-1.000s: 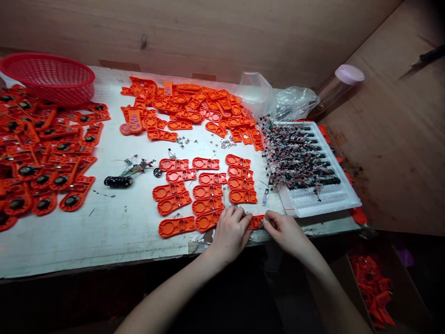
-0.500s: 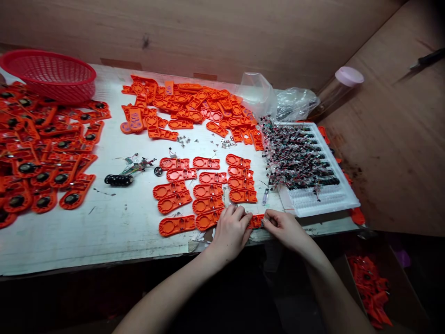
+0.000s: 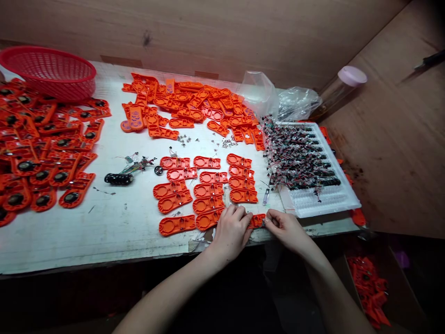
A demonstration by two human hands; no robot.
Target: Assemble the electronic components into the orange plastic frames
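Near the front edge of the table, my left hand [image 3: 232, 228] is closed around an orange plastic casing half [image 3: 256, 221], covering much of it. My right hand [image 3: 285, 228] has its thumb and forefinger pinched at the casing's right end; whatever small part lies between the fingertips is too hidden to name. Just left and above my hands, several more orange casing halves [image 3: 209, 190] lie open side up in rows. A small screwdriver [image 3: 266, 196] with a clear handle rests above my right hand.
A white tray [image 3: 325, 211] of wired circuit parts [image 3: 295, 157] stands at right. Loose casings [image 3: 194, 104] and small metal pieces [image 3: 229, 143] lie farther back. Speaker-fitted casings [image 3: 41, 176] and a red basket [image 3: 52, 76] occupy the left. A black coil bundle [image 3: 118, 179] sits left of the rows.
The view has shifted very slightly. My right hand sits a touch farther right at the casing's end; my left hand stays on the casing.
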